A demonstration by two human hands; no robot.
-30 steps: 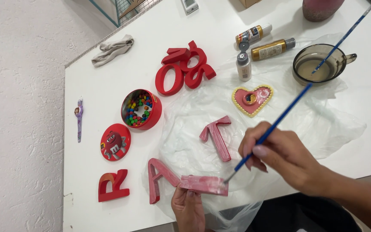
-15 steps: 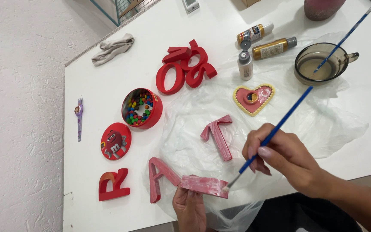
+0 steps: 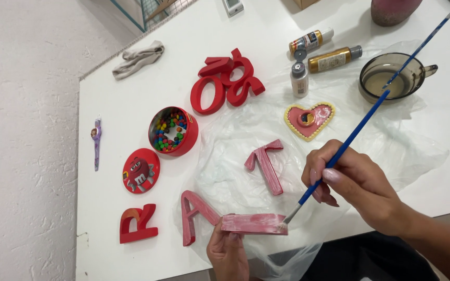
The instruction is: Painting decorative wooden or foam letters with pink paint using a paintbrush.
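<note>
My left hand (image 3: pixel 228 252) grips a flat pink-painted wooden piece (image 3: pixel 253 223) by its left end, holding it on edge above the clear plastic sheet (image 3: pixel 391 140). My right hand (image 3: pixel 358 184) holds a blue-handled paintbrush (image 3: pixel 347 144), whose bristle tip touches the right end of that piece. A pink letter A (image 3: pixel 194 216) lies just left of my left hand. A pink letter T (image 3: pixel 266 165) rests on the plastic above the held piece.
A red letter R (image 3: pixel 138 222), a round red tin lid (image 3: pixel 140 170), an open red tin of coloured candies (image 3: pixel 173 131), stacked red letters (image 3: pixel 225 82), a heart-shaped dish (image 3: pixel 308 119), paint bottles (image 3: pixel 332 59), a glass cup (image 3: pixel 391 78) and a grey cloth (image 3: pixel 137 58) sit on the white table (image 3: pixel 126 99).
The brush tip has slid slightly along the right end of the held piece. My left hand keeps the piece steady.
</note>
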